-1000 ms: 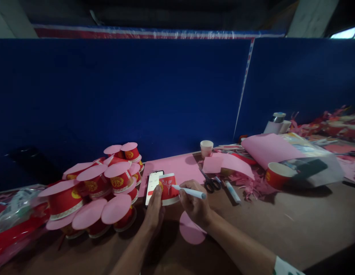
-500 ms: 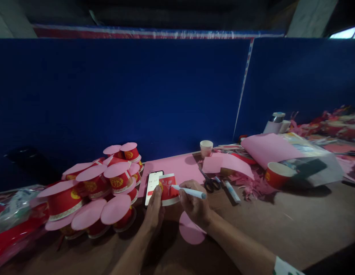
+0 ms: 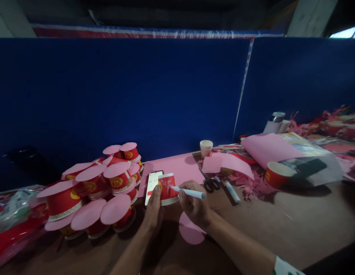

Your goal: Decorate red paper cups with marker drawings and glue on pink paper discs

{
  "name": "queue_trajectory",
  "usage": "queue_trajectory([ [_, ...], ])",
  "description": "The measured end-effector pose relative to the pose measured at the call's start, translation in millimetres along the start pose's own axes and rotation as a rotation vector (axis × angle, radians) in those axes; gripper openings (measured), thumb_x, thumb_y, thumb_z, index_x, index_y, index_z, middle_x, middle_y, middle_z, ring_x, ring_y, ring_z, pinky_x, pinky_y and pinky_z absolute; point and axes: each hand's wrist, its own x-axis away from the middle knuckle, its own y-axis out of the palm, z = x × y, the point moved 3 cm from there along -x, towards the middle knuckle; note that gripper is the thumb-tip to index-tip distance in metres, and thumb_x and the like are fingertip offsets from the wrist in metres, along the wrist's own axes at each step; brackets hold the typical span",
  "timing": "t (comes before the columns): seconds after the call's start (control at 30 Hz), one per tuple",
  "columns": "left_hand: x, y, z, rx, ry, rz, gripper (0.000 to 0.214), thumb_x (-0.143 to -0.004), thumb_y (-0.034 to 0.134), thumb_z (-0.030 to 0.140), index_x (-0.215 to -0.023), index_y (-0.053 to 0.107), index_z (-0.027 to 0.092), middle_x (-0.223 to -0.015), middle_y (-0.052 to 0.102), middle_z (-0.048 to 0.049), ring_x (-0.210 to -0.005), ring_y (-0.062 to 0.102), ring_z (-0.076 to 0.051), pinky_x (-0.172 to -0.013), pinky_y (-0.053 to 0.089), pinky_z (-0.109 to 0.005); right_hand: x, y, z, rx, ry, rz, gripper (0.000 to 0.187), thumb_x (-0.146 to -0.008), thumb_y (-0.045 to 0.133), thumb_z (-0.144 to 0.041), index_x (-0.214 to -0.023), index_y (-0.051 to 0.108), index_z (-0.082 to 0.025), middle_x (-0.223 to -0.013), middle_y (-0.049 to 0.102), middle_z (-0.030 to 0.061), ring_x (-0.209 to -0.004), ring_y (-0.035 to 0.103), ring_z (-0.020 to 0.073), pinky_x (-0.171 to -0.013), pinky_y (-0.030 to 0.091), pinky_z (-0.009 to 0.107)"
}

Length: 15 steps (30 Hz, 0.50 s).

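Note:
My left hand is closed on the left side of a red paper cup, which bears a pale branching drawing on its side. In my right hand is a white marker pen, its tip at or very near the drawing. Behind my left hand a phone with a lit screen lies on the table. A pink paper disc rests below my right hand. Black-handled scissors and a second marker lie to the right.
Several red cups topped with pink discs are stacked at the left, near clear plastic wrapping. Pink paper sheets, a white cup and a red cup lie toward the back and right, before a blue partition.
The pale drawing on the cup shows slightly more of its branches. The cup has turned or shifted a little left, and the pen moves slightly with my right hand.

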Motion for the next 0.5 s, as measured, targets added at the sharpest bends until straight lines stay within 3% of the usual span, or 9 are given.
queue_trajectory([
  [0.1,2.1,0.4,5.1,-0.092,0.002,0.083,0.044,-0.078,0.059,0.049,-0.111,0.062,0.021,-0.109,0.067,-0.0054,-0.110,0.056,-0.024,-0.089,0.047,-0.032,0.4,0.0,-0.9,0.022,-0.011,-0.002,0.007,-0.083,0.047,-0.014,-0.084,0.052,-0.019,-0.072,0.059,0.0037,-0.066,0.057,0.0165,-0.061,0.045,0.030],
  [0.5,-2.3,-1.6,0.4,0.004,0.051,-0.003,0.043,-0.079,0.059,0.044,-0.115,0.060,0.021,-0.104,0.069,-0.0071,-0.105,0.060,-0.025,-0.090,0.047,-0.036,-0.3,-0.3,0.1,0.010,-0.009,-0.008,0.008,-0.083,0.047,-0.013,-0.083,0.052,-0.019,-0.072,0.059,0.0047,-0.067,0.057,0.0170,-0.061,0.046,0.030],
])
